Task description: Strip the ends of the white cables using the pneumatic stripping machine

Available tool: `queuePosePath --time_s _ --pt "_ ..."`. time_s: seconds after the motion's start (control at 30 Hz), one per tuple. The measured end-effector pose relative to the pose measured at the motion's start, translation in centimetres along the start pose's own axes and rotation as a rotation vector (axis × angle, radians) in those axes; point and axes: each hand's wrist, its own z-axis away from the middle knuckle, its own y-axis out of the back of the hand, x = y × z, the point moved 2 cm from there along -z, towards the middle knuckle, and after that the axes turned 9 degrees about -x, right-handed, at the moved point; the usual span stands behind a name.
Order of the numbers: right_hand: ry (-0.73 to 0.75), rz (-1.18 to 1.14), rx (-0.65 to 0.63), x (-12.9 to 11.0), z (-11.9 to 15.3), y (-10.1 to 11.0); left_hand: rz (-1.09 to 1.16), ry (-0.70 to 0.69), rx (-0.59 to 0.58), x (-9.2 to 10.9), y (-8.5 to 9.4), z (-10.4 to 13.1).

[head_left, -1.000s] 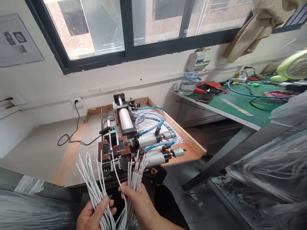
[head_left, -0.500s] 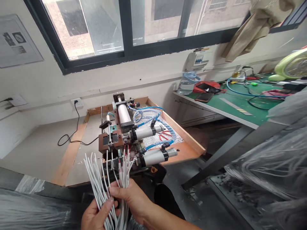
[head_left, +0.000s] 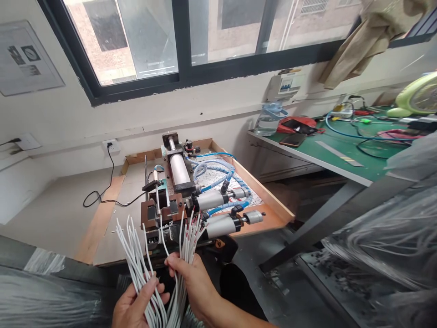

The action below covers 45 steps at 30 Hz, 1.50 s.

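1. The left hand [head_left: 136,305] is closed around a bundle of white wires [head_left: 131,255], whose free ends fan upward and to the left above the fist.
2. The right hand [head_left: 191,284], just beside the left one, pinches a second bundle of red-tipped wires [head_left: 189,237] between thumb and fingers; their tips point up toward the machine.
3. The 2 hands are close together but do not touch.
4. The pneumatic machine [head_left: 180,196] stands directly beyond the hands, on a wooden tray [head_left: 273,205]; the red-tipped ends are near its front block [head_left: 160,212], but I cannot tell if they touch it.
5. I judge the step in hand to be sorting: separating finished wires from unfinished ones.
6. The next move probably needs 1 wire taken alone and aimed straight at the front opening.
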Motion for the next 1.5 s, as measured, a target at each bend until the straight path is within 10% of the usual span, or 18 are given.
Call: queuePosePath --time_s 0.27,0.5,0.77,1.13,1.37,1.5 --pt "-0.017 -0.062 -0.016 -0.6 -0.4 0.0 -0.043 -0.051 0.041 0.1 -0.3 0.1" --pt "-0.162 -0.104 -0.320 -0.1 0.0 -1.2 -0.033 0.003 -0.099 -0.3 -0.2 -0.2" --pt "0.014 -0.027 0.003 -0.7 0.1 -0.8 0.014 -0.020 -0.027 0.4 0.0 -0.2" --pt "-0.182 -0.332 0.091 -0.1 -1.2 -1.1 -0.060 -0.107 0.003 1.1 -0.7 0.6" --pt "-0.118 -0.148 -0.306 -0.7 0.7 -1.8 0.001 -0.079 -0.024 0.9 -1.0 0.6" --pt "-0.050 -0.070 -0.248 -0.2 0.9 -1.5 0.028 -0.048 -0.089 1.0 -1.3 0.5"
